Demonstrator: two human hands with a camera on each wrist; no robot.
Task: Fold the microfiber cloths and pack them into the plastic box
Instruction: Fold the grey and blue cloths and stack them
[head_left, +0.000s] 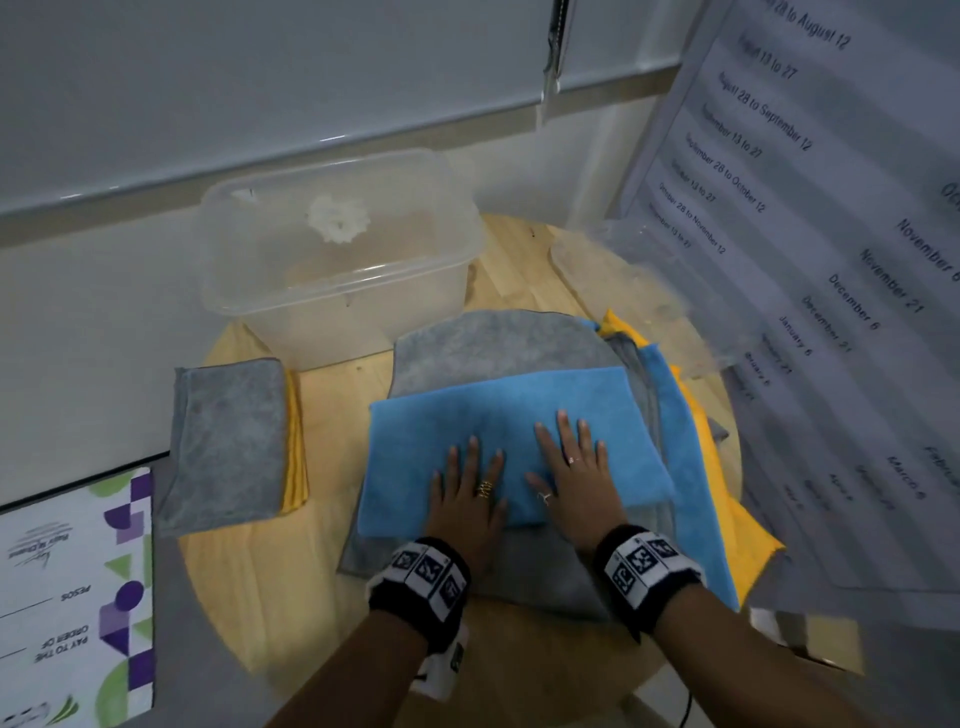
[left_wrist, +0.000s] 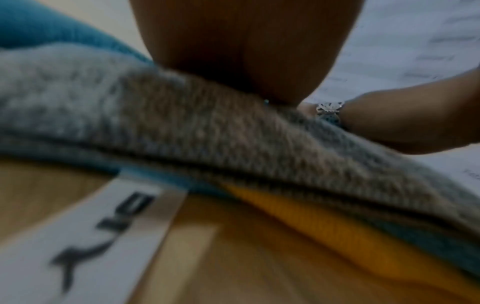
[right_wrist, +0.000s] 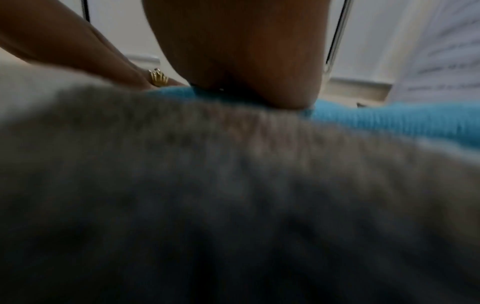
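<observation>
The left hand (head_left: 470, 499) and the right hand (head_left: 574, 480) lie flat side by side on the blue cloth (head_left: 498, 431), fingers straight and a little spread, palms pressing down; each hand carries rings and a black wrist band with printed markers. The blue cloth is folded to a wide rectangle and lies on top of a pile of unfolded cloths (head_left: 691, 452) at the middle and right part of the round wooden surface (head_left: 249, 582). Directly under it is a grey cloth (head_left: 488, 345), and below that more blue, grey and yellow layers come out at the right edge of the surface. In the left wrist view the grey layer (left_wrist: 182, 123) lies over blue and yellow ones, but the picture is blurred. At the left edge of the surface there is a stack of folded cloths (head_left: 228, 441), grey on top and yellow beneath. The clear plastic box (head_left: 337, 254) stands at the far edge of the surface, open, just behind the pile. A printed sheet with dates (head_left: 810, 218) hangs at the right side, and a card with purple and green shapes (head_left: 78, 597) is at the left.
</observation>
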